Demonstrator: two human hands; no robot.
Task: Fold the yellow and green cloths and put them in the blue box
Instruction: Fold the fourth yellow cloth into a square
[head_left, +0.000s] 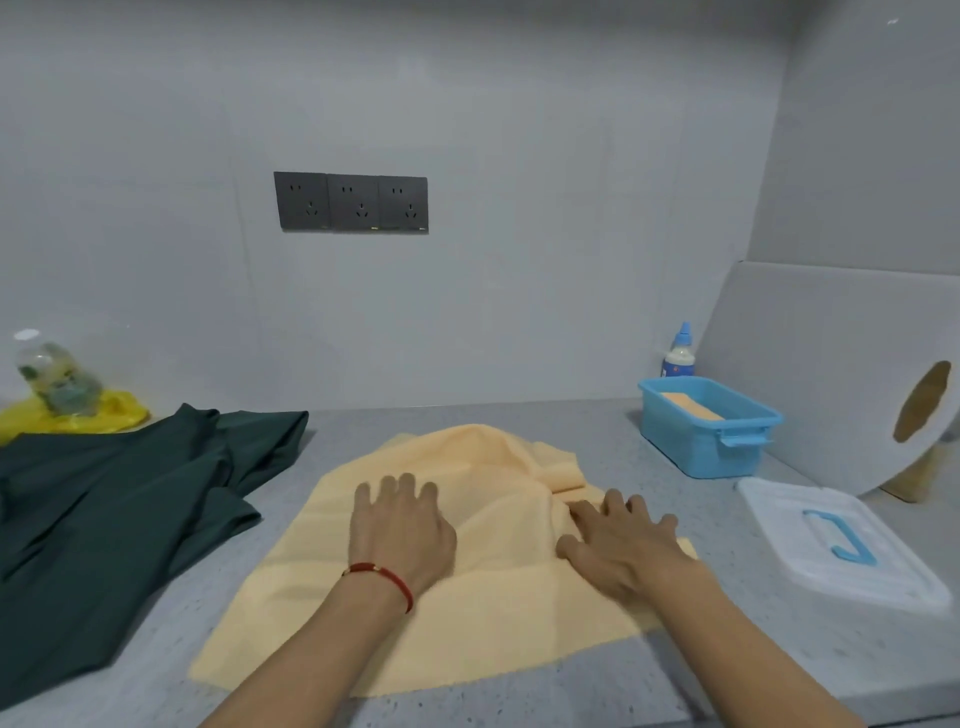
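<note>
I see both hands flat, fingers straight, on the pale yellow cloth (467, 587) spread by the grey counter's (156, 670) front edge: left hand (400, 530) mid-cloth, right hand (621, 545) beside the bunched far-right corner, its likely next target.

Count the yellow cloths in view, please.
2: one spread on the counter under both hands, one folded in the blue box. More may lie hidden beneath it.
</note>
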